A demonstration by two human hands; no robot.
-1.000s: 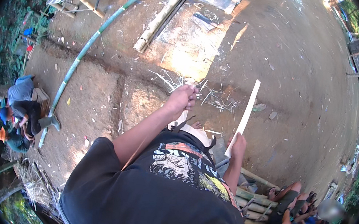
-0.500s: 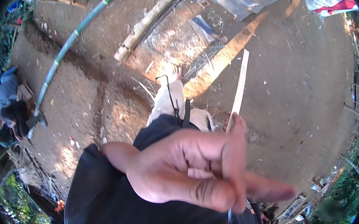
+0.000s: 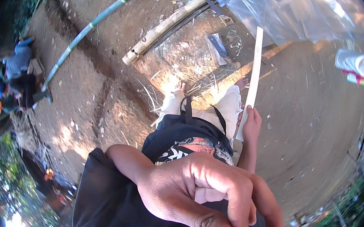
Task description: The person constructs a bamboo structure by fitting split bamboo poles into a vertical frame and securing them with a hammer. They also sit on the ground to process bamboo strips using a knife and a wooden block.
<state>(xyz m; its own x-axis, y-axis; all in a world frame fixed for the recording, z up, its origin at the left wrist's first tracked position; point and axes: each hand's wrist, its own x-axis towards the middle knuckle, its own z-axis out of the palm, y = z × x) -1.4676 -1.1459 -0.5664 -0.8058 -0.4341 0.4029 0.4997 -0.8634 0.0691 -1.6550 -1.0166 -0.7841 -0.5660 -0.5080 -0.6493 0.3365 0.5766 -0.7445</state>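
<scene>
One smooth, jointed green bamboo pole left of one dry tan bamboo log; right of the log, one flat, pale, slender strip clamped in the right hand's fingers; below the log, one left hand, fingers curled, fingertip contact indeterminable.

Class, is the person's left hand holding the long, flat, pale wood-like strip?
No, the right hand holds the strip, with the left hand apart from it.
</scene>
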